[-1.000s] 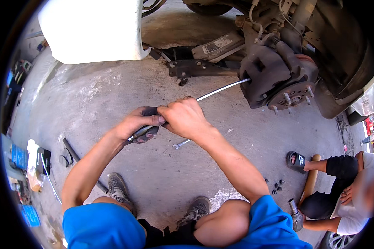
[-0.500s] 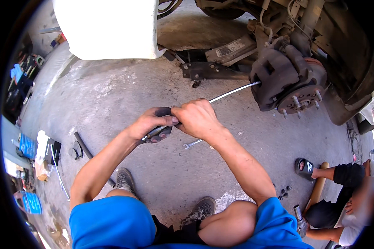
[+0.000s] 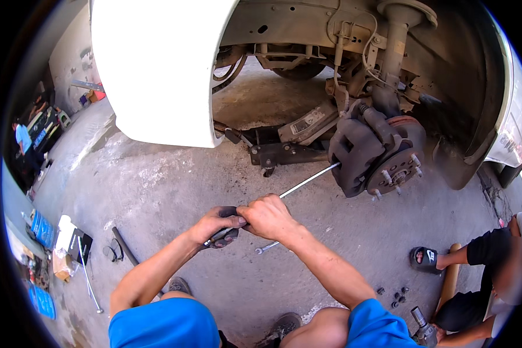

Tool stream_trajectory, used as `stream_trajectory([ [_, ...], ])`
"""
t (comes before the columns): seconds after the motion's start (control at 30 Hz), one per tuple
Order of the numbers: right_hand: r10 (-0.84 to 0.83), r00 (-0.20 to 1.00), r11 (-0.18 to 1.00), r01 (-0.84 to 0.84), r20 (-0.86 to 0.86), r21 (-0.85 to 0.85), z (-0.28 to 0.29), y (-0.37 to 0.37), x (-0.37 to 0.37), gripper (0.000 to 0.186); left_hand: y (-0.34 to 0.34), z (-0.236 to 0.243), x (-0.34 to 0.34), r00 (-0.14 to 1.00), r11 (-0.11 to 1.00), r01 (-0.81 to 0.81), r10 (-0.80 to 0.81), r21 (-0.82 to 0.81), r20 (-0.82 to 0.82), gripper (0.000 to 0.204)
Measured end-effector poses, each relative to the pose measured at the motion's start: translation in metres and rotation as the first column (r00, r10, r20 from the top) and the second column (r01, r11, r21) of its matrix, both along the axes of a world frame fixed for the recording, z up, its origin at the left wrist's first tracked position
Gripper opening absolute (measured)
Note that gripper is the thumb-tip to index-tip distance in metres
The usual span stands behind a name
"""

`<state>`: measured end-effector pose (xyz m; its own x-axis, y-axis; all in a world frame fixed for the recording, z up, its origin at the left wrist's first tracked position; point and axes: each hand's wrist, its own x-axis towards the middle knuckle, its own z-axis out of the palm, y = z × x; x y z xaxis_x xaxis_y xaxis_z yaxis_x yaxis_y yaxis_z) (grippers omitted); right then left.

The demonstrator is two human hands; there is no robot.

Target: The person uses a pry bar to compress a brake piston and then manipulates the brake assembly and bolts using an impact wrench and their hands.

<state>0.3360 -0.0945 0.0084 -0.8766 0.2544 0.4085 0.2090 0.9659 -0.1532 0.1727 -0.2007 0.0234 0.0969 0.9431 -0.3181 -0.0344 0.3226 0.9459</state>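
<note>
A long, thin metal rod (image 3: pixel 307 181) runs from the dark brake caliper (image 3: pixel 354 152) down to my hands, its far end in the caliper's side opening. My right hand (image 3: pixel 268 216), closed in a fist, grips the near part of the rod. Against it, my left hand (image 3: pixel 217 225) is closed, its fingers blackened; a dark thing with a shiny edge shows beneath the thumb, too covered to name. Beside the caliper is the brake disc hub (image 3: pixel 395 176) with several bare studs. Below my right wrist, a wrench (image 3: pixel 267 248) lies on the floor.
A floor jack (image 3: pixel 287 153) stands behind the caliper, under the car. White bodywork (image 3: pixel 162 69) hangs at upper left. Several nuts (image 3: pixel 398 297) lie at right, near another person's sandalled foot (image 3: pixel 426 259) and an impact wrench (image 3: pixel 424 327). A dark bar (image 3: pixel 124 246) lies at left.
The view has tilted upward, so my hands and the caliper sit lower in the picture and more of the wheel well shows. My grip and the rod look the same.
</note>
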Motion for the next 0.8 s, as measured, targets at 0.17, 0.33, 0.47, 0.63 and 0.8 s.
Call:
stream_trajectory([
  [0.17,0.011,1.000,1.000,-0.011,-0.012,0.006,0.000,0.001,0.010,0.012,0.000,0.007,0.013,1.000,0.999,-0.017,0.017,-0.046,0.000,0.036],
  [0.33,0.026,0.999,1.000,-0.026,-0.042,0.000,-0.002,0.001,0.006,0.011,0.001,0.005,0.003,1.000,0.998,0.004,-0.006,-0.062,-0.024,0.038],
  [0.47,0.010,0.999,1.000,-0.010,-0.045,0.000,-0.003,0.005,0.004,0.012,0.009,0.007,-0.001,0.999,0.995,0.026,-0.028,-0.092,-0.020,0.040],
  [0.63,0.015,0.999,1.000,-0.015,-0.044,-0.016,-0.009,0.013,-0.005,0.012,0.020,0.006,-0.014,0.996,0.987,0.087,-0.086,-0.137,0.009,0.040],
  [0.8,0.015,0.998,0.998,-0.018,-0.065,-0.053,-0.012,0.017,-0.010,0.011,0.029,-0.003,-0.027,0.993,0.955,0.117,-0.106,-0.274,0.055,0.036],
])
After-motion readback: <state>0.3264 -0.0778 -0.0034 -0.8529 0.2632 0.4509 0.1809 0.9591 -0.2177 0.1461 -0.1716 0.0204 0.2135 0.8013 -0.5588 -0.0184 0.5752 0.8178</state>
